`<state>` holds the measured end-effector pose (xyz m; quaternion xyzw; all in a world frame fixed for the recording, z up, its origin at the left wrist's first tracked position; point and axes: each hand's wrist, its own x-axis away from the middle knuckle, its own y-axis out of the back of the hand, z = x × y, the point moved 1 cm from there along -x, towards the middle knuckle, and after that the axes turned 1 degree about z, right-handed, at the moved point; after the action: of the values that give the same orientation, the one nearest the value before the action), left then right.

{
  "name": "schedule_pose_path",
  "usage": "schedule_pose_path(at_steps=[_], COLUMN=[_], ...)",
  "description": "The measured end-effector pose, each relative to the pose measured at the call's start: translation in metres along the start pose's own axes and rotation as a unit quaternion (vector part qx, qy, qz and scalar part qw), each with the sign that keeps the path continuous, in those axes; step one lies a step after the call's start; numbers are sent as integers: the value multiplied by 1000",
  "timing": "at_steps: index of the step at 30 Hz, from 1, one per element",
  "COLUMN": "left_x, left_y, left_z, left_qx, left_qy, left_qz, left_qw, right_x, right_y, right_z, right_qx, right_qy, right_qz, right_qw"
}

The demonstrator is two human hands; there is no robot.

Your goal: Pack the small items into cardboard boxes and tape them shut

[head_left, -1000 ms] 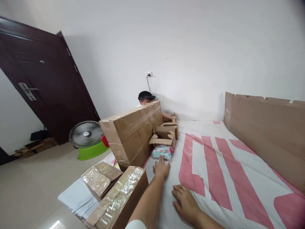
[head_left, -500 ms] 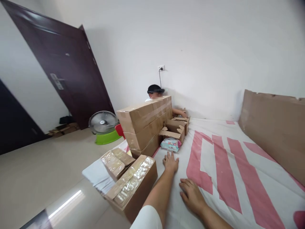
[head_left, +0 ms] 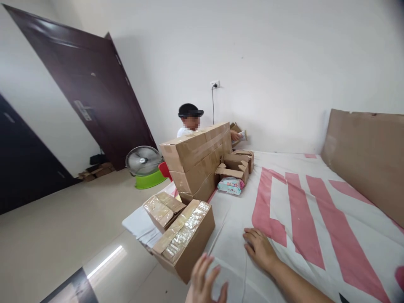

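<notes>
Left hand (head_left: 202,286): fingers parted, empty. Right hand (head_left: 260,251): fingers loosely extended, empty, on cloth (head_left: 233,214). Caution: left-hand contact could push near box (head_left: 191,240) off the edge.

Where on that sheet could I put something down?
The white-and-pink fabric sheet has its widest bare stretch between the wearer's right hand and the brown cardboard panel; a smaller one lies between that hand and the pale-blue rectangular pack. It's crowded beyond the pack, where open brown cardboard boxes stand beside stacked, taped brown boxes.

Cloth (head_left: 301,210) white, pink-banded; nearest box (head_left: 197,240) brown; pack (head_left: 229,186) pale blue.
</notes>
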<state>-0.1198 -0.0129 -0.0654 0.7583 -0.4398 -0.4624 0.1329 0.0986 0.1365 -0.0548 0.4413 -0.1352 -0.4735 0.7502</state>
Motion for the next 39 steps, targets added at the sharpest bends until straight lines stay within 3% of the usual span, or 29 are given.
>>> schedule_pose_path(at_steps=[2,4,7,9,11,15,20,23,24,26,28,30,31,33,36,39], left_x=[-2,-16,-43,-54,-59,-60,-54,-61,-68,-88,-111,-130,-137,-144,-141,-132], left_y=[31,58,84,87,81,40,-23,-32,-26,-3,29,58,70,84,92,99], left_z=[19,28,33,36,35,14,-33,-37,-32,-12,14,42,56,80,104,113], left_qx=[-66,-108,-85,-30,-8,-10,82,139,140,98,20,-22,-50,-107,-123,-107], left_qy=[28,32,115,203,245,184,73,-22,-44,-50,-12,37,70,121,140,139], left_qz=[-181,-270,-235,-191,-180,-154,26,92,70,-35,-170,-230,-231,-179,-108,-116], left_qw=[981,956,962,960,953,971,994,986,987,993,985,972,969,971,977,978], right_x=[0,0,0,0,0,1,1,0,0,0,0,0,0,0,-1,0], right_y=[0,0,0,0,-1,-1,-1,-2,-2,-3,-4,-4,-4,-3,-3,-3], right_z=[1,2,3,3,3,3,0,-5,-6,-8,-8,-8,-7,-7,-6,-6], right_qx=[-3,-5,-5,-3,-2,2,9,15,17,18,16,13,13,12,13,17], right_qy=[-3,-3,-1,0,2,8,17,8,5,2,4,5,5,3,3,3], right_qz=[-4,-7,-11,-13,-14,-15,-21,-37,-42,-51,-57,-62,-64,-65,-64,-64], right_qw=[1000,1000,1000,1000,1000,1000,1000,999,999,999,998,998,998,998,998,998])
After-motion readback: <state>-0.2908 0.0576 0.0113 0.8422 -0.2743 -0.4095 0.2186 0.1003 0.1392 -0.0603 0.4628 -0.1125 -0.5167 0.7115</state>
